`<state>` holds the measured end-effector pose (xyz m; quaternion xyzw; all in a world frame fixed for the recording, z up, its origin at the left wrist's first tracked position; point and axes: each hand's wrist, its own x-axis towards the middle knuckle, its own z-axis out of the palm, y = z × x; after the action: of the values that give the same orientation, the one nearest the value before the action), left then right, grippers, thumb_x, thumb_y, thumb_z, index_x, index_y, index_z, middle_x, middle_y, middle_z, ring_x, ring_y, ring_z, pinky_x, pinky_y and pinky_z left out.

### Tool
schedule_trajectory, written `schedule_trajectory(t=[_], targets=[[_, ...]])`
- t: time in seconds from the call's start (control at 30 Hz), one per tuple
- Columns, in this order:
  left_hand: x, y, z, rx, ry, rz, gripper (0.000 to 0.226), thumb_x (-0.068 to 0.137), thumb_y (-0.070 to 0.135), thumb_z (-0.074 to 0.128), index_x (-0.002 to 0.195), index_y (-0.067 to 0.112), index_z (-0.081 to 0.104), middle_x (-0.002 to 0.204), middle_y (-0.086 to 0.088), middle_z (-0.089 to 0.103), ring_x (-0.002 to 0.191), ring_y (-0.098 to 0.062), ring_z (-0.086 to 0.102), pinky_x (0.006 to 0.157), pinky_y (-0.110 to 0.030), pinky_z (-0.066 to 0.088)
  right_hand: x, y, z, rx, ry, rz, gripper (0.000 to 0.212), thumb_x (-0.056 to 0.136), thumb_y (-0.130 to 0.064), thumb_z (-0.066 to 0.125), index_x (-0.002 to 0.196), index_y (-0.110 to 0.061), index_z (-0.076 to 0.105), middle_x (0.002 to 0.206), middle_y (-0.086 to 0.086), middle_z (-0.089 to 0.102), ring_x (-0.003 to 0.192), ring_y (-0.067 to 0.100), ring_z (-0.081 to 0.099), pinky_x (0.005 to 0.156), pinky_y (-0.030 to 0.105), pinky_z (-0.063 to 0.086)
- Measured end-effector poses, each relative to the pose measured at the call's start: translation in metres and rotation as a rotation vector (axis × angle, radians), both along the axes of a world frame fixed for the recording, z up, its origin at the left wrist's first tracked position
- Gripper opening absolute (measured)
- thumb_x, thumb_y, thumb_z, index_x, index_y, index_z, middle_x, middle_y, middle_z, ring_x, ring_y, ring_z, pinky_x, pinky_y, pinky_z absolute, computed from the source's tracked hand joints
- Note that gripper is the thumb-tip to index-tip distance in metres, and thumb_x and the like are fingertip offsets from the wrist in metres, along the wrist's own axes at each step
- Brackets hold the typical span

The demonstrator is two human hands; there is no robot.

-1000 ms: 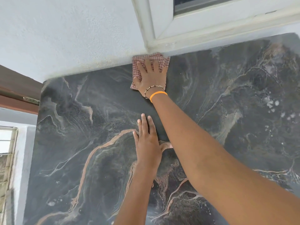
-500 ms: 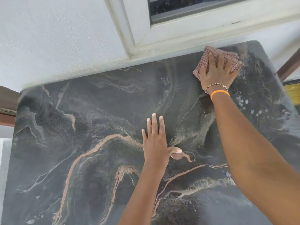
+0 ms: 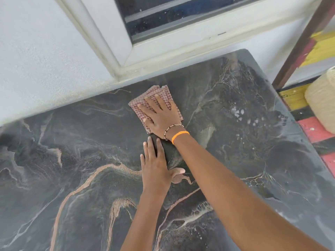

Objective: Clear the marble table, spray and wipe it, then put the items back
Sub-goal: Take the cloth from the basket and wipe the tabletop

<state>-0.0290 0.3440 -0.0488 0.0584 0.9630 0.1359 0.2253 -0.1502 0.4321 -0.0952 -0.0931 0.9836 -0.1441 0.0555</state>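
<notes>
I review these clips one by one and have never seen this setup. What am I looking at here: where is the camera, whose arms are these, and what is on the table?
No machine here: a person wears one wide-angle camera on the head, looking forward and down, so both arms reach in from the bottom of the picture. The right hand, with an orange band and a bead bracelet on the wrist, presses flat on a folded checked cloth on the dark marble table, near the wall under a window. The left hand rests flat on the bare marble and holds nothing. Pale droplets lie on the table to the right of the cloth. Nothing else stands on the table in view.
</notes>
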Motion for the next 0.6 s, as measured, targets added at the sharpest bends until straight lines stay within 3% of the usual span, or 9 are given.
schedule_trajectory(t=[0.3, 0.6], targets=[[0.005, 0.063, 0.003, 0.017, -0.031, -0.236, 0.107, 0.078, 0.054, 0.062, 0.148, 0.022, -0.013, 0.155, -0.002, -0.025, 0.143, -0.021, -0.024, 0.117, -0.042, -0.005, -0.048, 0.134, 0.004, 0.019, -0.048, -0.362, 0.053, 0.096, -0.043, 0.026, 0.147, -0.038, 0.013, 0.16, -0.008, 0.005, 0.148, 0.024, -0.001, 0.115, 0.058, 0.0], [0.007, 0.069, -0.005, -0.021, -0.049, -0.232, 0.108, 0.076, 0.051, 0.065, 0.147, 0.028, -0.013, 0.153, 0.003, -0.03, 0.143, -0.016, -0.02, 0.118, -0.038, -0.002, -0.046, 0.251, 0.007, 0.003, -0.054, -0.758, 0.054, 0.097, -0.042, 0.025, 0.149, -0.034, 0.011, 0.16, -0.003, 0.004, 0.147, 0.029, 0.001, 0.116, 0.058, 0.004]])
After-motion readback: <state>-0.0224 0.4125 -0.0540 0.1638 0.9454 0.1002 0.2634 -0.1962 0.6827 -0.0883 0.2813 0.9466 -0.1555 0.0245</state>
